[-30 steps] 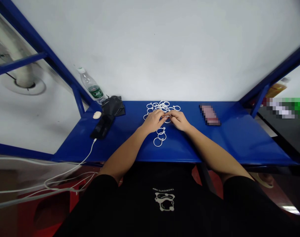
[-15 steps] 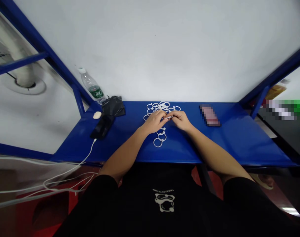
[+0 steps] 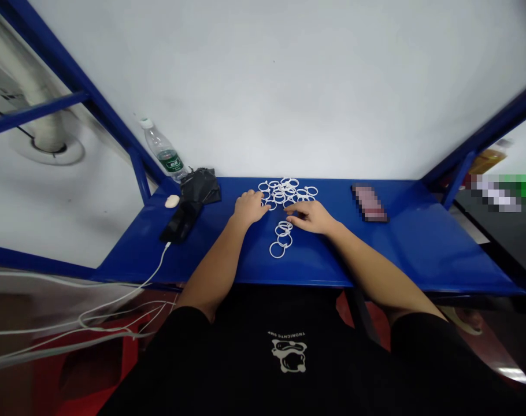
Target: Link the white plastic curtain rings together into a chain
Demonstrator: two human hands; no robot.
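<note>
A loose pile of white plastic rings lies at the back of the blue shelf. A short chain of linked white rings runs from the pile toward me. My left hand rests at the pile's left edge, fingers curled on a ring there. My right hand lies flat just right of the chain, fingers stretched toward its top ring and touching it or nearly so.
A water bottle stands at the back left beside a crumpled black bag. A black phone on a white cable and a small white object lie further left. A blurred pink item lies at the right. Blue frame posts rise on both sides.
My hands were together over the chain's top, working a ring. They have parted: the left moved left to the pile's edge, the right dropped flat beside the chain.
</note>
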